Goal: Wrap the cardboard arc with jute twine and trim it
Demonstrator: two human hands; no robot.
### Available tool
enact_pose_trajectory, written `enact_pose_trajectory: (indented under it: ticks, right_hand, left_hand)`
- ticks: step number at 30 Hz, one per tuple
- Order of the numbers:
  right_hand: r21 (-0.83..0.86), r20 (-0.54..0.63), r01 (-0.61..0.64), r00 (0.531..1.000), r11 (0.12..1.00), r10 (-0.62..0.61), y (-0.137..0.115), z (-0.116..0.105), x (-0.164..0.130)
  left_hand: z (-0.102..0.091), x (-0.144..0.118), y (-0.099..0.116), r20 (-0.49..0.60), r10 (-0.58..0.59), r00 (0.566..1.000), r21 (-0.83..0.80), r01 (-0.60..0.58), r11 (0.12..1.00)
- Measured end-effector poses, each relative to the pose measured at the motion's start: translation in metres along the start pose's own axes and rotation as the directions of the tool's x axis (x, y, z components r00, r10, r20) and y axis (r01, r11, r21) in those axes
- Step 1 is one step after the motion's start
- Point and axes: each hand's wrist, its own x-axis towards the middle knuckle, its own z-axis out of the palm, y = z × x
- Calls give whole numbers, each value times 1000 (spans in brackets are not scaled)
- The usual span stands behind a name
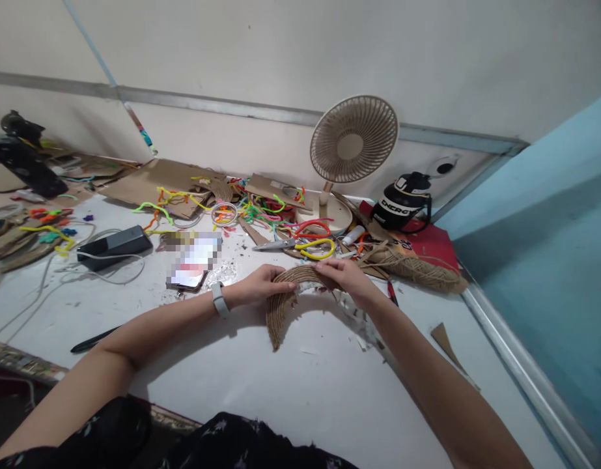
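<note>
A curved, crescent-like piece covered in rows of jute twine (pixel 279 312) is held just above the white table. My left hand (pixel 264 284) grips its left side, thumb on top and fingers behind. Near its upper right end, my right hand (pixel 346 279) pinches the piece, with the fingertips close to the twine. From there a strand seems to run right toward a spool of jute twine (pixel 417 270). Scissors (pixel 300 245) with red and yellow handles lie just beyond my hands, blades pointing left. White paper scraps (pixel 361 329) sit beneath my right forearm.
A small fan (pixel 353 140) stands at the back beside a black jug (pixel 402 202). Coloured pipe cleaners (pixel 265 212) and cardboard (pixel 148 185) clutter the rear. A phone (pixel 195 260), a black power bank (pixel 114 246) and white cables lie left. A wall borders the right.
</note>
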Motion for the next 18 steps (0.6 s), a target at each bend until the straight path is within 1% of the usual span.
enact_pose_trajectory:
  ticks: [2, 3, 4, 6, 8, 10, 12, 14, 16, 18]
  right_hand:
    - [-33, 58, 17, 998, 999, -15, 2, -1, 1]
    - [-21, 54, 26, 998, 999, -25, 3, -1, 1]
    - [5, 29, 29, 999, 1000, -29, 4, 0, 2]
    - [63, -57, 22, 998, 998, -18, 4, 1, 3]
    - [118, -131, 20, 991, 993, -4, 5, 3, 4]
    - [142, -162, 23, 987, 990, 1, 5, 3, 5]
    - [125, -161, 19, 987, 992, 1, 5, 2, 6]
    - [90, -139, 4, 990, 996, 8, 6, 1, 6]
    - [50, -104, 0, 995, 999, 5, 8, 0, 6]
    - [10, -55, 14, 998, 1000, -13, 11, 0, 6]
  left_hand:
    - [0, 1, -1, -26, 27, 999, -27, -27, 999]
    - [1, 2, -1, -47, 40, 998, -55, -43, 998]
    - [1, 2, -1, -75, 51, 996, -88, -58, 994]
    - [1, 3, 0, -126, 63, 990, -142, -81, 987]
    - [2, 3, 1, -171, 62, 983, -153, -89, 984]
    - [2, 3, 2, -200, 50, 978, -136, -79, 988]
    - [2, 2, 3, -198, 32, 980, -109, -55, 992]
    - [2, 0, 4, -160, 30, 987, -85, -44, 995]
    - [2, -1, 5, -121, 36, 992, -66, -44, 997]
    - [2, -2, 5, -105, 32, 994, -57, -38, 998]
